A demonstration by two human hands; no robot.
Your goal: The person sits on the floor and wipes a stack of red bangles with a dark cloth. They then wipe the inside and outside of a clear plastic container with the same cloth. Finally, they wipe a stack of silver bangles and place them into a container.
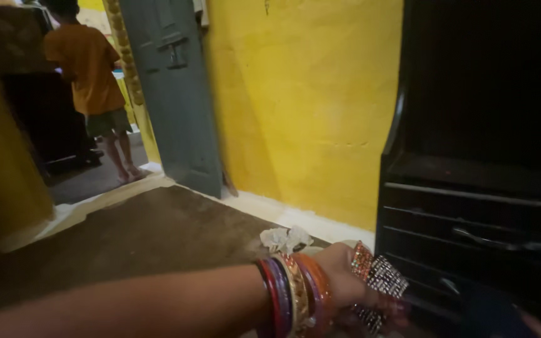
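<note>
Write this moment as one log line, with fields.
left hand: holds sparkly bangles | right hand: not in view | beside: black cabinet | floor: crumpled white cloth

arm: bare, no sleeve | wrist: stacked bangles, red, purple, gold, orange

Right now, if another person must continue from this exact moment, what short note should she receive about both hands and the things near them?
Left hand: reaches in from the left, fingers closed on a bunch of glittering bangles; coloured bangles sit on its wrist.
Right hand: only a sliver shows at the lower right edge; its state cannot be told.
Things: the dark cabinet is just right of the held bangles, and its drawer with the metal handle looks shut. A crumpled white cloth lies on the floor behind the hand.
Done: the bunch is in hand.
Left: it rests on nothing yet.
Nearby: a person in an orange shirt stands beyond the doorway.
</note>
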